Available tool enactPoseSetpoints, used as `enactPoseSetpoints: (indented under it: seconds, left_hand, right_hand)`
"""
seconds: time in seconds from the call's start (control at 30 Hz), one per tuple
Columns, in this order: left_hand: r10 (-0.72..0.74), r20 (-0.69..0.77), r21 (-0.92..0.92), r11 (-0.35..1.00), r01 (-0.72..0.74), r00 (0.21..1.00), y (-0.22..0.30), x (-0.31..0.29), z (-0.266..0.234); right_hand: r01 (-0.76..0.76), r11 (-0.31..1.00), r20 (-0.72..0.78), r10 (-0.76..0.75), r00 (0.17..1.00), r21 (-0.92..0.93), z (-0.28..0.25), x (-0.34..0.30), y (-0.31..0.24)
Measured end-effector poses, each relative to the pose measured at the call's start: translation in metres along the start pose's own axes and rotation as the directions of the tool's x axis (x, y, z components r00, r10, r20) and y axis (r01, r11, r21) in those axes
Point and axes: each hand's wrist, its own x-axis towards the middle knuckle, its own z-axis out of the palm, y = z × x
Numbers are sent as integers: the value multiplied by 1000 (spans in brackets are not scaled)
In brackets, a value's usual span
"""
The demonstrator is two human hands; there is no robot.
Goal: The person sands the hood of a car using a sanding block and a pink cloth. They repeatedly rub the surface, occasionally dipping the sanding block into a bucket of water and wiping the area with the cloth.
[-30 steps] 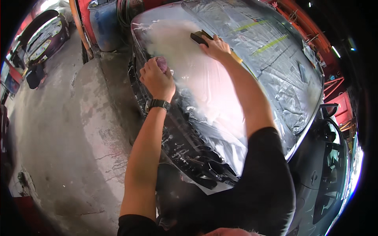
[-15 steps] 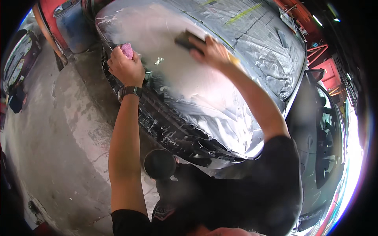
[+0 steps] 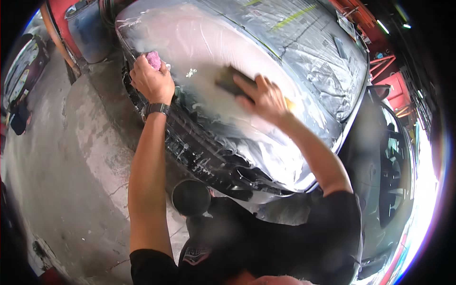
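Note:
A car hood (image 3: 180,28) spreads before me, smeared with a wet, whitish-pink film. My left hand (image 3: 153,81), with a watch on its wrist, rests at the hood's left edge, closed round a crumpled pink sponge or cloth (image 3: 153,61). In the middle of the hood my right hand (image 3: 266,97) presses a long dark sanding block (image 3: 233,80) flat on the surface, its fingers over the top. The block is blurred by motion, and a yellowish part shows at its near end, beside the palm. A small white splash (image 3: 191,73) lies between the hands.
Crinkled clear plastic sheeting (image 3: 327,71) covers the car beyond the hood. The exposed black front end (image 3: 199,156) runs along the hood's near edge. A dark car (image 3: 375,156) stands at right, a blue bin (image 3: 92,33) at the far left. Concrete floor (image 3: 71,166) lies left.
My right hand has slid the sanding block toward me and slightly right across the hood. My left hand has stayed in place with the pink sponge or cloth.

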Motion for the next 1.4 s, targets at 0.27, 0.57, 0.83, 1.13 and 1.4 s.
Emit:
enactPoseSetpoints:
  seconds: [0.27, 0.57, 0.83, 1.13, 1.4]
  left_hand:
    - [26, 20, -52, 998, -24, 999, 14, -2, 6]
    - [24, -55, -48, 998, -27, 998, -5, 2, 0]
    - [55, -42, -65, 996, -57, 998, 14, 2, 9]
    - [78, -213, -305, 941, -143, 974, -9, 4, 5]
    - [-99, 11, -217, 971, 99, 995, 15, 1, -13]
  right_hand:
    - [-293, 952, 47, 298, 953, -87, 45, 148, 52]
    - [62, 998, 0, -62, 998, 32, 19, 68, -21]
    - [-190, 980, 47, 193, 980, -65, 60, 207, 11]
    - [92, 994, -102, -98, 990, -67, 63, 125, 0]
    - [-111, 987, 6, 112, 994, -118, 96, 234, 59]
